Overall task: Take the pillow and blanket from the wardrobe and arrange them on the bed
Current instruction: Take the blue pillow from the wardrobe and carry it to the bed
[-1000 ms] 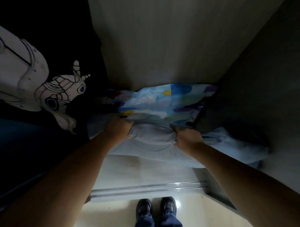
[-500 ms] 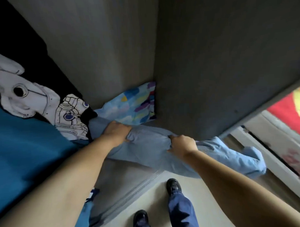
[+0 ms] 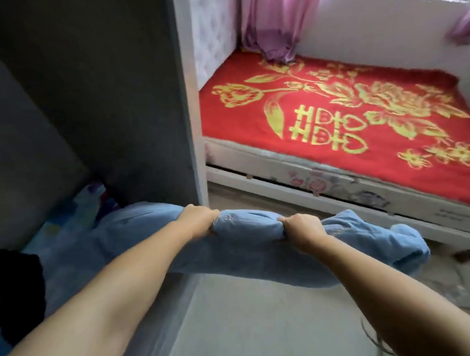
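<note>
Both fists, the left hand [image 3: 200, 219] and right hand [image 3: 302, 228], are clenching a soft, rumpled pale-blue blanket [image 3: 249, 246] near the red, gold-flowered bed [image 3: 333, 115] far right.

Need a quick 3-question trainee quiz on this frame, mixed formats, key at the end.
1. True or false: both hands grip the light blue pillow.
2. Multiple choice: the bed has A) a red cover with gold flowers, B) a plain white sheet, C) a blue quilt.
3. Fill in: the multicoloured blanket lies inside the ____.

Key: 1 true: left hand, right hand. 2 A. 3 wardrobe.
</note>
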Tool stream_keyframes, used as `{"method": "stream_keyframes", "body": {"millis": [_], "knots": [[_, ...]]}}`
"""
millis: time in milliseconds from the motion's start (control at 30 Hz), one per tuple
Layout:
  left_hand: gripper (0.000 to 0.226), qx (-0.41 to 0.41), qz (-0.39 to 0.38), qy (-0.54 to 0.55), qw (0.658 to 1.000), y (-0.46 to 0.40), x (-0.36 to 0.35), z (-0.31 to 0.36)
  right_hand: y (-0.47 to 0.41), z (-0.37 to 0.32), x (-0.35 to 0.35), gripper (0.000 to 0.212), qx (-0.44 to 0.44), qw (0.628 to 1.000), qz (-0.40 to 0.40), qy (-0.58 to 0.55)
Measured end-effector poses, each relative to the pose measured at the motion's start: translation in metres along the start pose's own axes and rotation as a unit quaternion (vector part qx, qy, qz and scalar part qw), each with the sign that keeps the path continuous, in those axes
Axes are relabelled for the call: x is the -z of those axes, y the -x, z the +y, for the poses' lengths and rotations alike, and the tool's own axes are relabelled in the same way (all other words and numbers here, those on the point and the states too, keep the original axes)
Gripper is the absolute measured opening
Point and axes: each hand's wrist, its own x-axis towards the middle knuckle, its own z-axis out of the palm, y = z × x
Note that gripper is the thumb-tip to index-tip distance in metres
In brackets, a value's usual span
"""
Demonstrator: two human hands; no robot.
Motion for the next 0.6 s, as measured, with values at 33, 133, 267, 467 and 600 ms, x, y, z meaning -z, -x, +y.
{"method": "stream_keyframes", "body": {"millis": [33,133,267,467,600], "knots": [[0.027,-0.018,0.005,-0.005,1.0,-0.014,0.012,0.022,0.01,0.026,-0.003,0.034,-0.013,1.0,0.003,-0.005],[0.03,-0.062,0.019,-0.019,0.998,-0.053,0.045,0.095,0.04,0.103,-0.016,0.032,-0.056,0.998,0.006,-0.01],[0.031,-0.094,0.025,-0.035,0.995,-0.098,0.078,0.175,0.062,0.192,-0.019,0.032,-0.112,0.994,0.0,-0.015],[0.036,-0.109,0.027,-0.031,0.993,-0.161,0.119,0.203,0.03,0.267,0.012,0.035,-0.117,0.993,0.016,0.015],[0.037,-0.096,0.024,-0.033,0.995,-0.209,0.149,0.184,-0.019,0.292,0.04,0.031,-0.119,0.992,0.032,0.019]]}}
